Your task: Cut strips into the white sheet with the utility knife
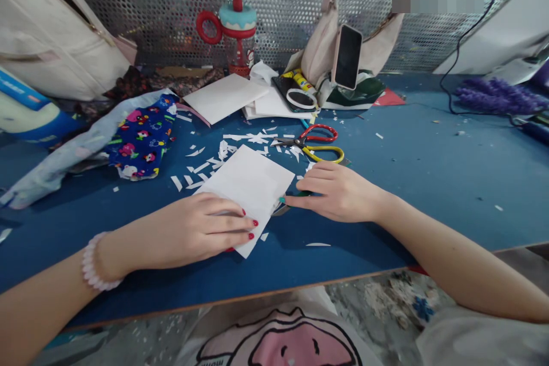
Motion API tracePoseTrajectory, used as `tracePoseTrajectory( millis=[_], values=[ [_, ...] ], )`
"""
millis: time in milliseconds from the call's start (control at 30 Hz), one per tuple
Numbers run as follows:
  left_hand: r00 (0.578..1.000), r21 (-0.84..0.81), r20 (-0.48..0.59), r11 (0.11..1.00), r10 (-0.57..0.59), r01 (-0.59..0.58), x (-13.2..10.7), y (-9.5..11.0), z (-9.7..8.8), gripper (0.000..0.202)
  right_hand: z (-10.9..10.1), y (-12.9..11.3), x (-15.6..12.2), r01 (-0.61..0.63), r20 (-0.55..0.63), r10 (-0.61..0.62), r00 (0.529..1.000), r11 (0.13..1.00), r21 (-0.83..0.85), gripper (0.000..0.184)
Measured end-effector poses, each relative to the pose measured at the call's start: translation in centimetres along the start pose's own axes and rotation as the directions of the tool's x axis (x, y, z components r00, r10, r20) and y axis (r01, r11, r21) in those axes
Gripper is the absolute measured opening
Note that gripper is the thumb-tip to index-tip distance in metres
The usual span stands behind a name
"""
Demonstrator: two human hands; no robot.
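Left hand (189, 231): extended over white paper (253, 183) | right hand (337, 193): half-curled, scissors (300, 142) just beyond | both grips: can't tell

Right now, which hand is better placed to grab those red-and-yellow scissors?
Probably the right hand: it is close to the scissors, while the left hand lies farther away on the white paper.

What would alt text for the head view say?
A person's left hand rests on white paper on a blue table, the right hand at the paper's edge. White scraps and scissors with red and yellow handles lie beyond.
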State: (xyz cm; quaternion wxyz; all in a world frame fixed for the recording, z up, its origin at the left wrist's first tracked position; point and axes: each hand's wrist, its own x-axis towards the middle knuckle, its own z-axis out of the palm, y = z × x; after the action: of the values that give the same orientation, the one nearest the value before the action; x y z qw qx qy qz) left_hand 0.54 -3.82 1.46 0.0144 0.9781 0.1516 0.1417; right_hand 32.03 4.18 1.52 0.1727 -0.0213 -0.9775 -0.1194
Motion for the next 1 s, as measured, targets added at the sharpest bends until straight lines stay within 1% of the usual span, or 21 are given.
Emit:
tracePoseTrajectory(
  millis=[167, 300, 433, 533, 667, 733, 900, 1000],
  values=[
    [1.000, 0.004, -0.001, 1.000, -0.003, 0.003, 0.0, 0.0, 0.0, 0.037, 0.0, 0.1, -0.2, -0.009, 0.009, 0.009, 1.000, 1.000, -0.012, 0.032],
    [1.000, 0.008, -0.005, 1.000, 0.001, -0.001, 0.0, 0.0, 0.0, 0.035, 0.0, 0.1, -0.2, -0.010, 0.026, 0.010, 1.000, 1.000, -0.017, 0.030],
    [1.000, 0.006, -0.001, 1.000, -0.002, 0.002, 0.0, 0.0, 0.0, 0.032, 0.0, 0.0, -0.2, -0.033, 0.013, 0.033, 0.999, 0.999, 0.029, 0.029],
    [1.000, 0.012, 0.004, 1.000, 0.007, -0.007, 0.1, 0.1, -0.1, 0.031, 0.1, -0.2, -0.3, -0.080, 0.009, 0.079, 0.997, 0.994, 0.075, 0.029],
    [1.000, 0.048, 0.002, 0.999, 0.021, -0.021, 0.1, 0.2, -0.1, 0.033, 0.2, -0.6, -0.3, -0.214, 0.026, 0.213, 0.977, 0.968, 0.133, 0.024],
    [1.000, 0.063, 0.000, 0.998, 0.017, -0.017, 0.0, 0.2, 0.0, 0.033, 0.2, -0.8, -0.2, -0.262, 0.050, 0.257, 0.965, 0.951, 0.163, 0.022],
    [1.000, 0.089, -0.004, 0.996, 0.008, -0.008, 0.1, 0.6, 0.3, 0.036, 0.3, -0.9, -0.1, -0.303, 0.143, 0.281, 0.949, 0.939, 0.163, 0.024],
    [1.000, 0.106, -0.008, 0.994, 0.008, -0.007, 0.2, 0.8, 0.4, 0.034, 0.5, -0.9, -0.2, -0.305, 0.159, 0.281, 0.946, 0.940, 0.155, 0.026]
  ],
)
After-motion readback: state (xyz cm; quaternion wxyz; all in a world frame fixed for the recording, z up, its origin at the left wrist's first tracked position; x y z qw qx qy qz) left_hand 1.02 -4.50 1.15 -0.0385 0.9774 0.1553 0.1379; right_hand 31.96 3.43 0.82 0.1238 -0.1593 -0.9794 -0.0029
